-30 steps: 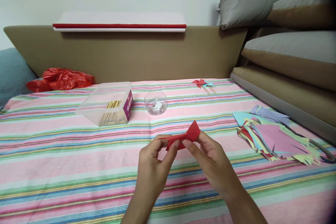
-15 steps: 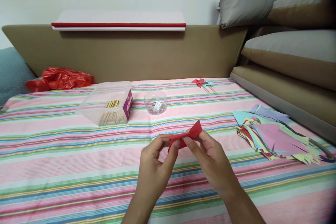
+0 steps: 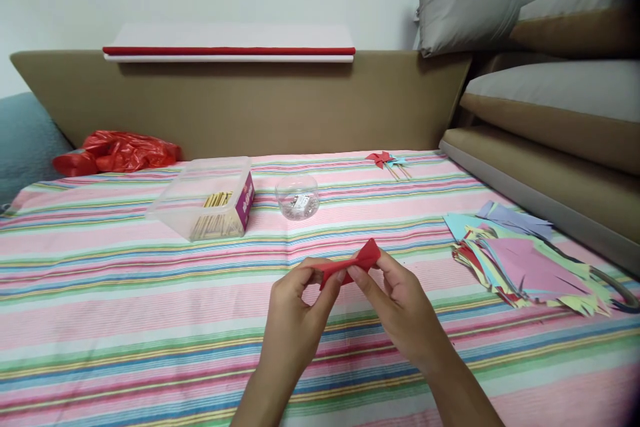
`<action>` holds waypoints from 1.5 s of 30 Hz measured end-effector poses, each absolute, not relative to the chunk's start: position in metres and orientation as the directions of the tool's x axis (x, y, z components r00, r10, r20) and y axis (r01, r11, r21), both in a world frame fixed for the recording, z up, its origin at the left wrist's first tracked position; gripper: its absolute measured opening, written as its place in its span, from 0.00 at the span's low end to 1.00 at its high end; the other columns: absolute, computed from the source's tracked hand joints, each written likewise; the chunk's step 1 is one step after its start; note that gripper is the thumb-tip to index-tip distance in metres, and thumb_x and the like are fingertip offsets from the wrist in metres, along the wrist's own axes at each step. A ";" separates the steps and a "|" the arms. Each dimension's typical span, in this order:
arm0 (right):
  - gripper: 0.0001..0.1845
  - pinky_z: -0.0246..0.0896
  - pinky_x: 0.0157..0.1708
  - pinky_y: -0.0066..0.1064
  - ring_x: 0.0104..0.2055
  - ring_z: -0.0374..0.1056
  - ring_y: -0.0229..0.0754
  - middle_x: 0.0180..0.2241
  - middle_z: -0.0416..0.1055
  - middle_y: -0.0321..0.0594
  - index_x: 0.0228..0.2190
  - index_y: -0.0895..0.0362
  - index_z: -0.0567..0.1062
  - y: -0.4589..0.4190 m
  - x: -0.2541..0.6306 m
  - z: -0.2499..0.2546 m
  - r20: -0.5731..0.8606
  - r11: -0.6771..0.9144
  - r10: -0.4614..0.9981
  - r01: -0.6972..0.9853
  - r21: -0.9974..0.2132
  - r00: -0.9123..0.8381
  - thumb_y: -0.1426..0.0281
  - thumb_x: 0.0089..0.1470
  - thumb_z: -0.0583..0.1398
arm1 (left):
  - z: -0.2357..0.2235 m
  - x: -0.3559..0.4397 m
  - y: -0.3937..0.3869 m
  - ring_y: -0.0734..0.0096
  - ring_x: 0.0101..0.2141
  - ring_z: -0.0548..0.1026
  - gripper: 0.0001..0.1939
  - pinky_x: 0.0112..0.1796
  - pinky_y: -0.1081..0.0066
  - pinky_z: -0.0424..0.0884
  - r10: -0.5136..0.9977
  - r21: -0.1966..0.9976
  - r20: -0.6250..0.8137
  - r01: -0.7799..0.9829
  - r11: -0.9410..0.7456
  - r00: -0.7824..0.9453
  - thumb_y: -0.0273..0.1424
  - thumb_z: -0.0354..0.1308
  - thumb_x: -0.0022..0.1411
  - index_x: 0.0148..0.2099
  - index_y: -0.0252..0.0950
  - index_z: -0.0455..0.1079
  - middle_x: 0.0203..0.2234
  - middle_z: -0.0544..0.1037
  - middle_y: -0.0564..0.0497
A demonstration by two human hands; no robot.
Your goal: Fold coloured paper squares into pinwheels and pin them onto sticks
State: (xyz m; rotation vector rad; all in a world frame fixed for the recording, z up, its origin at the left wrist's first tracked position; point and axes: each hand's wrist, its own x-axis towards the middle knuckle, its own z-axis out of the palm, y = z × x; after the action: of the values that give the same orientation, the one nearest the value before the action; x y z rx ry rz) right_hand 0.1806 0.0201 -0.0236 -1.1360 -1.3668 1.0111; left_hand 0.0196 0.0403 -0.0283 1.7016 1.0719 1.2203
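Between my two hands is a red paper pinwheel [image 3: 370, 253], its blades partly folded toward the middle. My left hand [image 3: 295, 303] pinches its left side between thumb and fingers. With thumb and fingers, my right hand [image 3: 397, 297] grips the right side, and one pointed corner sticks up above it. Both thumb tips almost meet near the paper's centre. The fingers behind the paper are mostly hidden. Held above the striped cloth [image 3: 175, 340], the paper touches nothing but my hands.
Beyond my hands stand a clear tub of sticks [image 3: 170, 197] and a round clear dish [image 3: 297, 199] with small pins. Cut coloured paper [image 3: 530, 263] and scissors [image 3: 617, 290] lie right. Two finished pinwheels [image 3: 383, 159] and a red bag [image 3: 125, 151] lie at the back.
The thumbs have shifted slightly closer on the red paper, and its upper right corner sits a little lower. The view has tilted slightly. Both hands keep their grip.
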 end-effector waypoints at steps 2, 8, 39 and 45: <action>0.10 0.63 0.45 0.32 0.42 0.67 0.41 0.37 0.71 0.35 0.39 0.50 0.74 0.020 0.181 -0.024 0.193 0.193 0.981 0.114 -0.975 -0.012 0.59 0.67 0.58 | -0.029 0.018 0.040 0.69 0.35 0.80 0.06 0.36 0.71 0.74 0.910 0.878 0.365 0.254 -0.407 0.197 0.31 0.60 0.69 0.42 0.40 0.79 0.35 0.84 0.52; 0.04 0.64 0.46 0.33 0.45 0.70 0.41 0.39 0.74 0.34 0.38 0.48 0.76 0.021 0.188 -0.029 0.332 0.337 0.942 0.164 -0.927 -0.053 0.65 0.66 0.60 | -0.026 0.007 0.042 0.71 0.35 0.78 0.09 0.36 0.72 0.73 0.657 0.548 0.675 0.366 -0.752 0.337 0.20 0.57 0.68 0.47 0.37 0.74 0.35 0.82 0.51; 0.16 0.66 0.39 0.37 0.45 0.73 0.51 0.40 0.80 0.42 0.39 0.54 0.79 0.055 0.174 -0.013 0.219 0.183 0.921 0.138 -0.973 0.323 0.55 0.58 0.64 | 0.001 -0.081 0.038 0.65 0.31 0.77 0.16 0.35 0.66 0.72 0.742 0.798 0.479 0.585 -0.145 -0.470 0.44 0.45 0.74 0.42 0.41 0.68 0.28 0.78 0.52; 0.18 0.67 0.35 0.33 0.46 0.74 0.51 0.41 0.81 0.40 0.38 0.52 0.80 0.049 0.187 -0.012 0.222 0.175 0.934 0.184 -0.967 0.280 0.51 0.57 0.63 | 0.073 -0.126 0.116 0.62 0.52 0.75 0.13 0.52 0.60 0.72 0.872 0.466 0.438 0.885 -0.010 -0.220 0.24 0.42 0.70 0.47 0.38 0.66 0.51 0.76 0.43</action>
State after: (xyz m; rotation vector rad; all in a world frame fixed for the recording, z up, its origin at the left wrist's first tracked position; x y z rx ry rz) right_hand 0.1874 0.0488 -0.0124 -1.2971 -1.1807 0.7600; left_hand -0.1265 0.1162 0.0727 1.9736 2.2234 1.0740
